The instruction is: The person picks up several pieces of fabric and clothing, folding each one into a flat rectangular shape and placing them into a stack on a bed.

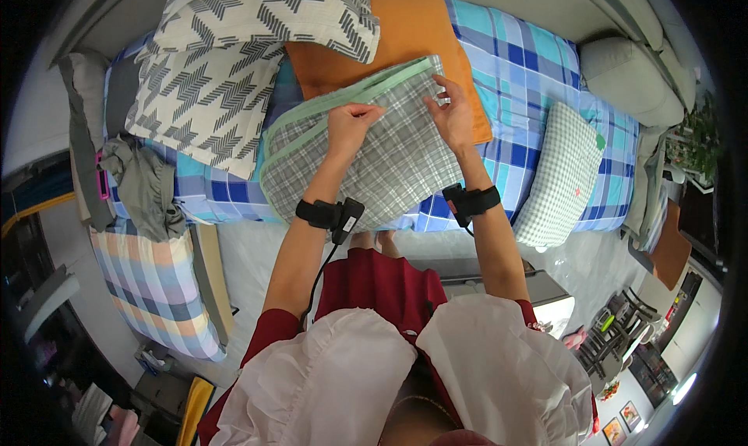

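A folded grey-and-white plaid quilt [385, 159] with pale green edging lies before me, partly on an orange cloth [409, 13] and overhanging the near side of the sofa. Over its upper middle, close to the green edging, my left hand [352, 127] has thumb and fingertips pressed together; no fabric can be made out between them. My right hand [450, 116] is at the quilt's upper right corner, palm side partly turned to the left, thumb and fingers curled but apart. Both wrists wear black straps with small devices.
White pillows with dark chevrons [204, 95] lie at the upper left, beside a crumpled grey cloth [143, 183]. Blue checked fabric [514, 54] covers the sofa. A green gingham pillow [561, 177] lies to the right, a plaid cushion [155, 282] at the lower left.
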